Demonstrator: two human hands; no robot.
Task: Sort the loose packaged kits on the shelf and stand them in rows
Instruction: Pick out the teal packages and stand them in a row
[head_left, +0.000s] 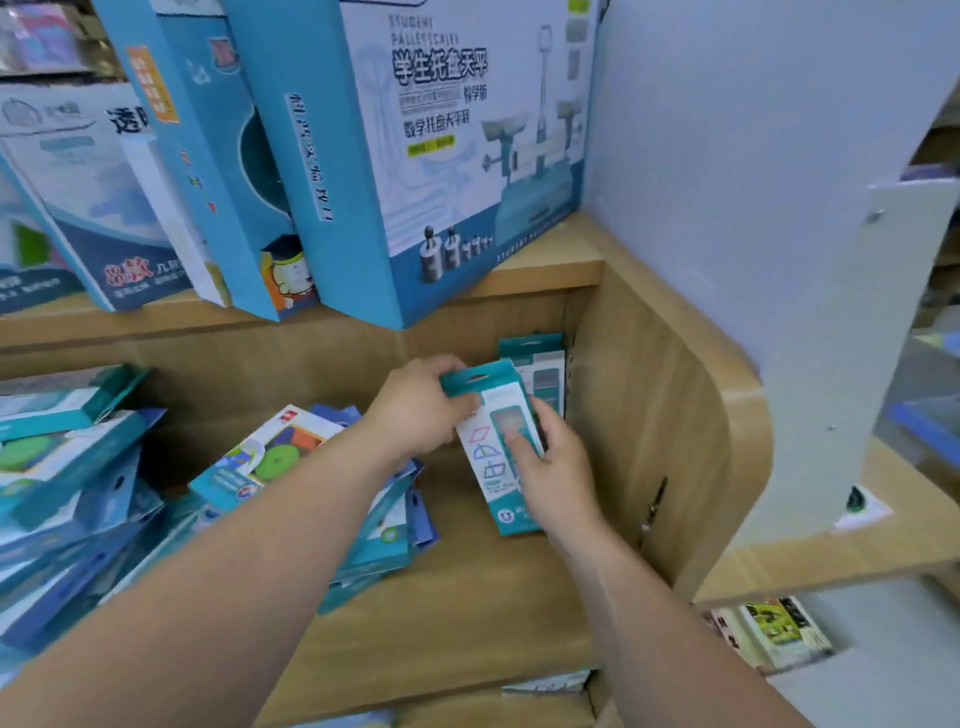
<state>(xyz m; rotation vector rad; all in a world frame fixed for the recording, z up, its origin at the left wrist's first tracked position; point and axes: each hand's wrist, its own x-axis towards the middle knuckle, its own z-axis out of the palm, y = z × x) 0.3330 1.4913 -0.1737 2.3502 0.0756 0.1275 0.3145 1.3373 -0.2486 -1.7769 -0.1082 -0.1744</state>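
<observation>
- My left hand (421, 405) pinches the teal hang-tab end of one kit (493, 452). My right hand (553, 470) grips its lower right edge, thumb on the front. Both hands are clamped on this one kit, close together.
- The kit is tilted, its top leaning toward the back of the shelf (467, 608). It is at the right end, just in front of a standing kit (540, 364) of like design in the rear corner. I cannot tell whether its bottom edge touches the board.
- Step in hand, in my judgement: setting this kit up as second in a row starting from that corner.
- Next move calls for bringing it upright, face forward and flush against the standing kit. I would then release one hand at a time so it does not topple.
- A pile (291, 457) of loose kits lies flat and overlapping left of the hands, with a further stack (62, 457) at far left. I judge most of the sorting is not yet done.
- Writing: the kit front shows coloured outline shapes, and its print is too small to read.
- The big box (441, 156) on the shelf above reads "学生托盘天平" and "数学托盘天平". Its English heading looks like "STUDENT PALLET SCALES".
- A white box (104, 208) at left shows "8款".
</observation>
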